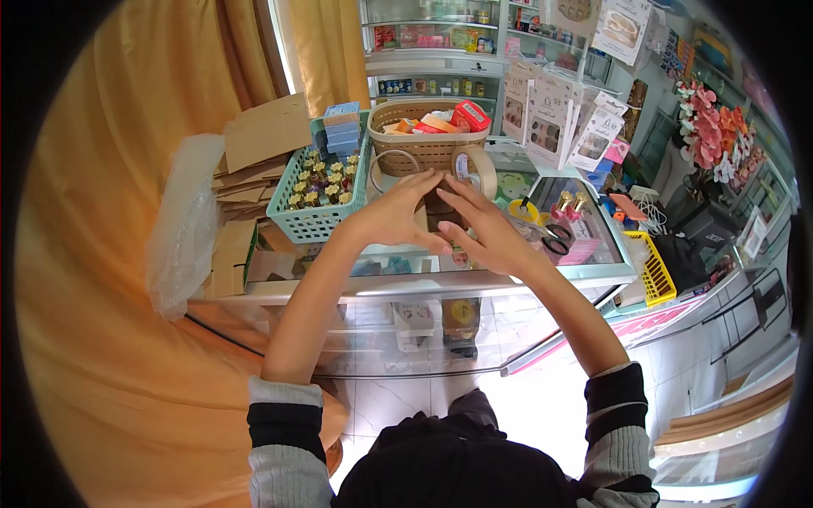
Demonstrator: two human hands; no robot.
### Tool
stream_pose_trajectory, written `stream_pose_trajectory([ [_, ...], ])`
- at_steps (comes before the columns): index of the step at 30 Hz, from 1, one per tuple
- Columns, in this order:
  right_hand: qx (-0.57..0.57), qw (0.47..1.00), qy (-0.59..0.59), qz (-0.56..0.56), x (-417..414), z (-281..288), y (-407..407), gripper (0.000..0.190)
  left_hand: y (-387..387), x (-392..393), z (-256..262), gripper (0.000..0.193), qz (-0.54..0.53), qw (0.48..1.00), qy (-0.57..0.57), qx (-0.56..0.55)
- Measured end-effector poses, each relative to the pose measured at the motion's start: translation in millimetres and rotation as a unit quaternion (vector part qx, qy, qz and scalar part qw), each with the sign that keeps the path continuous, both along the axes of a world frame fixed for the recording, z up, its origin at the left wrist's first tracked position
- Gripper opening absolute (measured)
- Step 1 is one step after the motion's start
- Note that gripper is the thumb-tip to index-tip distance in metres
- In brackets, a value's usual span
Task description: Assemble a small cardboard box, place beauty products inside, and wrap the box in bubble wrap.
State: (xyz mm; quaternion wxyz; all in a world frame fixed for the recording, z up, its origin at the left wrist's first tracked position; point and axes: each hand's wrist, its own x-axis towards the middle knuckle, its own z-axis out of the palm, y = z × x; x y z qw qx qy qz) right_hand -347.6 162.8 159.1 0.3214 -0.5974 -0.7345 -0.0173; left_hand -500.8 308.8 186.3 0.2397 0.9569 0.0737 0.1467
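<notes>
My left hand (399, 213) and my right hand (479, 232) curve around a small brown cardboard box (438, 206) above the glass counter. Their fingertips nearly meet at its far side, and both thumbs come together at the near side. Most of the box is hidden by my fingers. Just beyond my hands, a wide roll of tan tape (487, 174) stands on edge, and a roll of clear tape (375, 174) stands behind my left hand. To the right of my right hand lie black-handled scissors (557, 238) and a yellow tape roll (522, 209).
A mint basket (308, 219) holds gold-capped bottles and blue boxes. Behind it, a brown woven basket (397, 149) holds small packages. Flattened cardboard (267, 133) and bubble wrap (184, 235) lie left. Hanging packs (549, 117) and two pink bottles (570, 206) stand right.
</notes>
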Motion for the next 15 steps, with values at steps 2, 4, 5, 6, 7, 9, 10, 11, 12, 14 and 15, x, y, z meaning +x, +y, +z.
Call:
stream_pose_trajectory([
  [2,0.034,0.999,0.017,0.005,-2.7,1.3,-3.1,0.051,-4.1,-3.6,4.5,0.118,-0.003,1.0,0.0,-0.015],
  [4,0.067,0.998,0.017,-0.001,-4.7,1.4,-7.1,0.05,-9.9,-6.4,11.0,0.118,-0.007,1.0,-0.001,-0.03],
  [5,0.068,0.998,0.017,-0.002,-5.4,1.7,-9.7,0.05,-13.2,-7.7,13.7,0.116,0.005,1.0,0.006,-0.007],
  [6,0.076,0.997,0.025,0.006,-5.2,2.0,-12.7,0.049,-16.0,-7.6,16.1,0.114,0.015,1.0,0.013,0.015],
  [7,0.083,0.996,0.034,0.014,-4.4,2.2,-15.7,0.048,-18.6,-6.8,18.2,0.114,0.013,1.0,0.012,0.016],
  [9,0.1,0.994,0.048,0.018,-0.4,-1.9,-18.7,0.047,-23.9,-4.0,22.3,0.108,0.017,1.0,0.009,0.02],
  [10,0.116,0.991,0.063,0.026,2.1,-3.1,-20.5,0.045,-27.2,-1.6,24.6,0.108,0.013,1.0,0.009,0.02],
  [11,0.117,0.991,0.064,0.021,5.8,-2.3,-24.1,0.045,-31.3,2.4,27.2,0.1,0.006,0.999,-0.009,0.052],
  [12,0.114,0.99,0.072,0.029,7.8,0.3,-27.8,0.044,-35.1,4.8,30.2,0.093,0.0,0.996,-0.027,0.083],
  [14,0.113,0.99,0.082,0.032,12.9,3.6,-34.7,0.043,-43.5,12.6,37.8,0.085,-0.023,0.995,-0.05,0.082],
  [15,0.126,0.989,0.079,0.018,17.3,5.7,-41.5,0.04,-49.4,20.8,41.3,0.076,-0.048,0.993,-0.078,0.078],
])
